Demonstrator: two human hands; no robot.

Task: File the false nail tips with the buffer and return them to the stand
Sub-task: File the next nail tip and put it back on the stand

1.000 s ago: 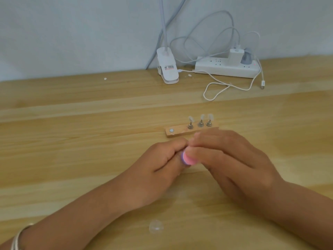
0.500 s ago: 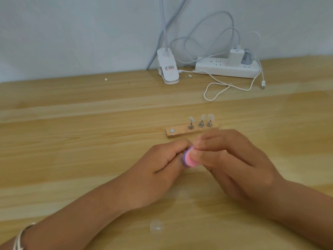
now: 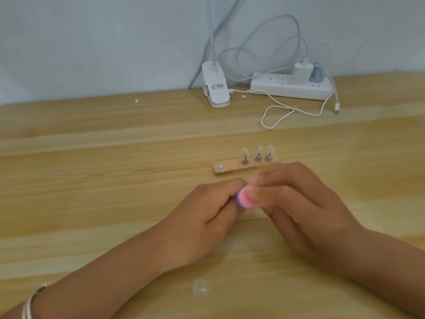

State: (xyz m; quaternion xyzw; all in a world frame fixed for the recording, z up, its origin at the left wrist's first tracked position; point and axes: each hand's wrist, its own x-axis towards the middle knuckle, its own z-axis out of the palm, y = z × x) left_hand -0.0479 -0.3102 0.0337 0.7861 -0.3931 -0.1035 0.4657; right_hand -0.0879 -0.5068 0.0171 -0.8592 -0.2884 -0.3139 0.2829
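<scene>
As buffer (image 3: 245, 200) has shifted only slightly toward right hand (image 3: 305, 203) over last second, showing more purple edge, filing stroke judged mid-course. Buffer pinched by right hand, fingertips blurred. Fingers of left hand (image 3: 202, 217) curled tight against buffer; pinched item hidden, presumably nail tip. Just beyond both hands, stand (image 3: 230, 168) unmoved: three tips (image 3: 260, 148) mounted beyond right fingertips, bare socket (image 3: 221, 166) beyond left knuckles. Near left forearm, loose clear tip (image 3: 201, 287). Return to stand not yet due.
</scene>
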